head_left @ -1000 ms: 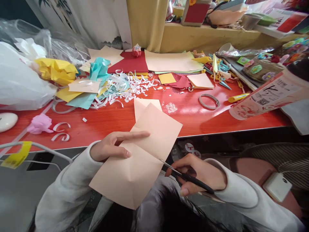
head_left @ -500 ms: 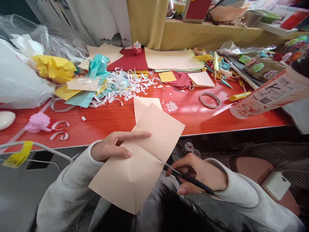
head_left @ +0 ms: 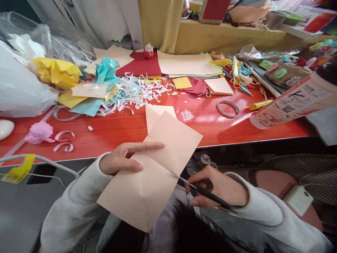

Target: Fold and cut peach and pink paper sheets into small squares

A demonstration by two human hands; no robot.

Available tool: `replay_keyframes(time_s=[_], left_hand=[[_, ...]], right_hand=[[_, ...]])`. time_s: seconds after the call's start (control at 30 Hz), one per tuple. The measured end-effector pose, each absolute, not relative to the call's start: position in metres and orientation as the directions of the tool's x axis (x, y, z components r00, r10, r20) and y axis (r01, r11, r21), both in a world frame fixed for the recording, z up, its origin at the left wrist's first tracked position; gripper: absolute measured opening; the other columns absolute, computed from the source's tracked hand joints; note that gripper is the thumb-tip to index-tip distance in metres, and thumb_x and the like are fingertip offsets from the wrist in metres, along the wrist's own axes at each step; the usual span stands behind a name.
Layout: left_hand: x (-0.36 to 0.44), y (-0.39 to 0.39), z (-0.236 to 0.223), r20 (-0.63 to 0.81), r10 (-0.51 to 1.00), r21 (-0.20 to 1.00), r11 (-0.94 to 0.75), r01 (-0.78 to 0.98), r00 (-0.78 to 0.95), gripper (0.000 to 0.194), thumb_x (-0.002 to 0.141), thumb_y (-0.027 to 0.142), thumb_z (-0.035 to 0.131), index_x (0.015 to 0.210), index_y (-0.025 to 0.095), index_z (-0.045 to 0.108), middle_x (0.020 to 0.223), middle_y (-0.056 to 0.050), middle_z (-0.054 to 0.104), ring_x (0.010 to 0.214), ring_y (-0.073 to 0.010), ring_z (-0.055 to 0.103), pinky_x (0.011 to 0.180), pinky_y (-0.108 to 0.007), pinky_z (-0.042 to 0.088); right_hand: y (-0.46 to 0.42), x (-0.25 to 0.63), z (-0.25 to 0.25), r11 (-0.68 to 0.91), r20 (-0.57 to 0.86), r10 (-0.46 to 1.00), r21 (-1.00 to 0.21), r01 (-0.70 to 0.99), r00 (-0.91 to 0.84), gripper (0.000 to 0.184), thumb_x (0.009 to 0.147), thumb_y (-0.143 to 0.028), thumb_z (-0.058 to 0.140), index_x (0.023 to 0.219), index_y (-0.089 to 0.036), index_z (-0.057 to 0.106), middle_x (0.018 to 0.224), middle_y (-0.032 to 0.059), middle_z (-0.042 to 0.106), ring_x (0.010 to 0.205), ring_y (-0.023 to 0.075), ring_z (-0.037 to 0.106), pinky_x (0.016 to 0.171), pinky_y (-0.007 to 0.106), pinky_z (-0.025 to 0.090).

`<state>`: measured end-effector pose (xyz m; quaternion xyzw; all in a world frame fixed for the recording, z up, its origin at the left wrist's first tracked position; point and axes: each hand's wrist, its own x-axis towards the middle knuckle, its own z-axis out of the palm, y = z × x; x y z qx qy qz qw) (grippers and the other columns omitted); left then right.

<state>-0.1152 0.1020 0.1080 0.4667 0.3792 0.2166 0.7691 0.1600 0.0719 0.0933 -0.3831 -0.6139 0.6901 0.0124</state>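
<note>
The single view looks from the person's head, close above the left hand (head_left: 119, 160) and right hand (head_left: 219, 188), facing forward and down, taking in the red table (head_left: 118, 128) beyond them.

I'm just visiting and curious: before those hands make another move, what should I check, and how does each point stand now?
1. Left hand has a hold on the peach paper: ok, thumb and forefinger lie on top of it.
2. Right hand grips the scissors: ok, fingers are at the black handle.
3. Blades are at the paper: ok, the tips are at its right-hand side.
4. Left hand is clear of the blades: ok, they are apart.
5. Paper lies wholly over the red table: not ok, its nearer part extends past the front edge.
6. Blades are spread: cannot tell from this angle.
</note>
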Motion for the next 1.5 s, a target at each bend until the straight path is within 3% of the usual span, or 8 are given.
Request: replay_keyframes(time_s=[0.27, 0.43, 0.7, 0.93, 1.07, 1.3, 1.4, 1.5], left_hand=[[-0.116, 0.099, 0.108, -0.41, 0.674, 0.851, 0.526, -0.01, 0.614, 0.058, 0.067, 0.012, 0.068, 0.121, 0.027, 0.056, 0.102, -0.003, 0.068, 0.078, -0.0159, 0.063, 0.066, -0.021, 0.045], [-0.118, 0.098, 0.108, -0.412, 0.665, 0.841, 0.541, -0.022, 0.623, 0.056, 0.067, 0.011, 0.067, 0.121, 0.027, 0.057, 0.099, -0.003, 0.069, 0.083, -0.0186, 0.063, 0.073, -0.025, 0.045], [-0.115, 0.096, 0.106, -0.421, 0.641, 0.824, 0.567, -0.026, 0.642, 0.054, 0.068, 0.01, 0.066, 0.118, 0.029, 0.058, 0.101, -0.002, 0.069, 0.081, -0.0161, 0.064, 0.072, -0.023, 0.044], [-0.116, 0.095, 0.1, -0.377, 0.656, 0.845, 0.533, -0.047, 0.654, 0.054, 0.069, 0.01, 0.066, 0.119, 0.028, 0.058, 0.102, -0.002, 0.069, 0.084, -0.0177, 0.064, 0.076, -0.025, 0.045], [-0.117, 0.095, 0.098, -0.353, 0.673, 0.866, 0.498, -0.045, 0.65, 0.053, 0.068, 0.011, 0.067, 0.118, 0.027, 0.058, 0.11, -0.004, 0.066, 0.096, -0.0222, 0.062, 0.079, -0.027, 0.045], [-0.114, 0.095, 0.093, -0.295, 0.695, 0.915, 0.403, -0.015, 0.656, 0.054, 0.066, 0.013, 0.069, 0.117, 0.026, 0.06, 0.121, -0.004, 0.061, 0.114, -0.028, 0.052, 0.089, -0.03, 0.042], [-0.113, 0.096, 0.092, -0.283, 0.691, 0.917, 0.398, -0.024, 0.666, 0.053, 0.067, 0.012, 0.068, 0.117, 0.027, 0.06, 0.13, -0.002, 0.054, 0.119, -0.0289, 0.047, 0.092, -0.031, 0.041], [-0.113, 0.097, 0.091, -0.301, 0.681, 0.905, 0.424, -0.023, 0.667, 0.053, 0.068, 0.012, 0.068, 0.118, 0.026, 0.058, 0.132, -0.003, 0.052, 0.12, -0.0302, 0.046, 0.092, -0.031, 0.041]], right_hand=[[0.072, 0.16, 0.093, -0.295, -0.555, 0.498, -0.831, 0.472, -0.666, 0.032, 0.064, -0.038, 0.074, 0.065, -0.013, 0.055, 0.044, -0.0076, 0.038, 0.038, 0.003, 0.033, 0.034, 0.015, 0.024], [0.073, 0.159, 0.095, -0.318, -0.569, 0.494, -0.822, 0.472, -0.658, 0.034, 0.062, -0.039, 0.075, 0.062, -0.013, 0.054, 0.042, -0.0073, 0.039, 0.036, 0.0028, 0.035, 0.034, 0.015, 0.025], [0.075, 0.155, 0.091, -0.322, -0.545, 0.484, -0.838, 0.44, -0.685, 0.041, 0.059, -0.039, 0.077, 0.081, -0.008, 0.063, 0.043, -0.0087, 0.038, 0.039, 0.0021, 0.029, 0.035, 0.017, 0.02], [0.072, 0.151, 0.089, -0.324, -0.545, 0.509, -0.839, 0.437, -0.666, 0.037, 0.061, -0.041, 0.075, 0.073, -0.009, 0.061, 0.046, -0.0075, 0.038, 0.043, 0.0024, 0.029, 0.037, 0.016, 0.021], [0.07, 0.151, 0.089, -0.34, -0.575, 0.5, -0.818, 0.463, -0.648, 0.035, 0.063, -0.042, 0.073, 0.07, -0.01, 0.06, 0.045, -0.0071, 0.04, 0.039, 0.0026, 0.032, 0.035, 0.016, 0.023], [0.071, 0.151, 0.082, -0.333, -0.532, 0.534, -0.847, 0.415, -0.657, 0.049, 0.059, -0.036, 0.078, 0.097, -0.01, 0.063, 0.046, -0.0088, 0.039, 0.04, 0.003, 0.031, 0.036, 0.017, 0.021], [0.069, 0.15, 0.079, -0.327, -0.534, 0.569, -0.845, 0.424, -0.625, 0.073, 0.058, -0.035, 0.079, 0.121, -0.013, 0.049, 0.044, -0.0123, 0.036, 0.037, 0.0029, 0.029, 0.034, 0.015, 0.02], [0.067, 0.149, 0.079, -0.33, -0.541, 0.603, -0.838, 0.435, -0.586, 0.087, 0.057, -0.036, 0.08, 0.13, -0.013, 0.038, 0.043, -0.0136, 0.038, 0.034, 0.0032, 0.032, 0.033, 0.014, 0.021]])
